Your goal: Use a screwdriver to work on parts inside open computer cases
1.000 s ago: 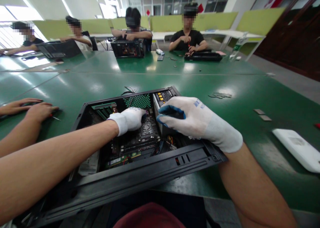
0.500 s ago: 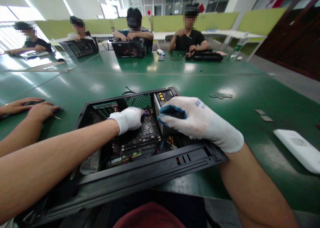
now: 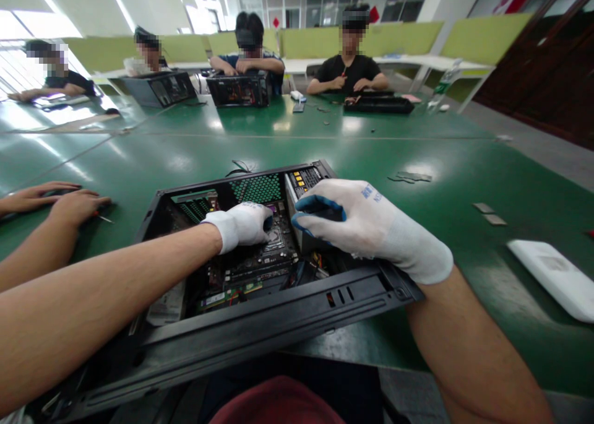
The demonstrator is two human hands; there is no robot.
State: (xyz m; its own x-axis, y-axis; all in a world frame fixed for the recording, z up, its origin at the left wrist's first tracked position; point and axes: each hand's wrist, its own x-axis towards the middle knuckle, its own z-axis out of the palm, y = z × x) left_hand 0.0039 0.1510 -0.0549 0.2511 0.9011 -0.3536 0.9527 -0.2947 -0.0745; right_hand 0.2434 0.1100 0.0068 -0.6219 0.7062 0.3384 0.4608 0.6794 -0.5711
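Note:
An opened black computer case [image 3: 278, 334] lies before me on the green table, its inside facing up. In it I see the motherboard [image 3: 250, 260], a CPU socket [image 3: 275, 238] with its metal frame, a green memory module [image 3: 232, 295] and a power supply [image 3: 301, 182]. My gloved left hand [image 3: 245, 224] reaches over the board, fingers curled down beside the socket; what the fingertips pinch, if anything, is hidden. Above the power supply rests my gloved right hand [image 3: 352, 216], its thumb and blue-coated fingers curved apart with nothing visible between them. That wrist lies over the case's right corner.
Another person's bare hands [image 3: 78, 204] lie on the table at left, near a thin screwdriver [image 3: 103, 217]. Flat grey pieces [image 3: 489, 213] and a white device [image 3: 554, 275] are to the right. Across the table, several people sit with computer cases [image 3: 239, 90].
My left hand has shifted slightly to the right and down, covering part of the socket. The right hand stays put. Across the table, a person in black has lowered a raised hand.

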